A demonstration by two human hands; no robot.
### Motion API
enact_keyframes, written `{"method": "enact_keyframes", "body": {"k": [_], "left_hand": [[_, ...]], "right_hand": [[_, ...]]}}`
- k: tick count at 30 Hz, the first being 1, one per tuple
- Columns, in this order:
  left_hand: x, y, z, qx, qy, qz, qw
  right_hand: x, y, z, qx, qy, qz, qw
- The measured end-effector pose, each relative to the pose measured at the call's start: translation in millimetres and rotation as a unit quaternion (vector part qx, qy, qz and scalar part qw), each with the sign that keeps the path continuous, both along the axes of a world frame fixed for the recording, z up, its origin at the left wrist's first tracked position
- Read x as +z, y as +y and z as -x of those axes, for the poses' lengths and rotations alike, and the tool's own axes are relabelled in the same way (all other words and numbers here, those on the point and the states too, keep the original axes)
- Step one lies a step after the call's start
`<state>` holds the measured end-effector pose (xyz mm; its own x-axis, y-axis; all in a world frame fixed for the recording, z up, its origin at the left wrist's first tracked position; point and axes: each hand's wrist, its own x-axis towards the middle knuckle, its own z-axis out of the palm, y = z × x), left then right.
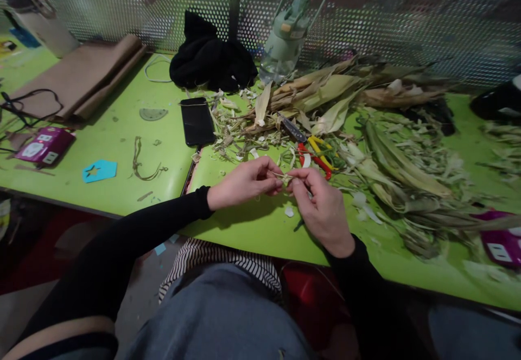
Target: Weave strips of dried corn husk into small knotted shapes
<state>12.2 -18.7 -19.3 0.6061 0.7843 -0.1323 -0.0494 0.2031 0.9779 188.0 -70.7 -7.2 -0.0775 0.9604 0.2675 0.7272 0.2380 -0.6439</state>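
A thin pale strip (286,177) sits near the frame's centre, pinched by the fingertips of the left hand (248,182) and right hand (323,210), with husks (331,96) heaped at upper right and a black phone (197,122) left of centre.

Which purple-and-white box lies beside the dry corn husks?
The right-hand box, beside greenish husks; the left-hand box lies near a thin black cable.

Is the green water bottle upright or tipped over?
Upright: the water bottle stands base-down on the green table, its lid uppermost.
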Motion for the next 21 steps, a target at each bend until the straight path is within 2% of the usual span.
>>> {"method": "enact_keyframes", "body": {"k": [6, 10, 15, 21], "left_hand": [[6.2, 1.3, -1.3, 0.019, -0.005, 0.033, 0.999], [12.0, 1.9, 3.2, -0.012, -0.015, 0.052, 0.998], [17.3, 5.3, 12.1, -0.066, -0.006, 0.060, 0.996], [18.1, 6.4, 13.5, -0.072, -0.001, 0.062, 0.995]], "right_hand": [[1.4, -0.5, -0.7, -0.017, 0.042, 0.027, 0.999], [1.8, 0.4, -3.2, -0.006, 0.089, 0.064, 0.994], [2.8, -0.4, -5.3, -0.010, 0.087, 0.060, 0.994], [2.1, 0.5, -7.3, 0.009, 0.127, 0.090, 0.988]]}}
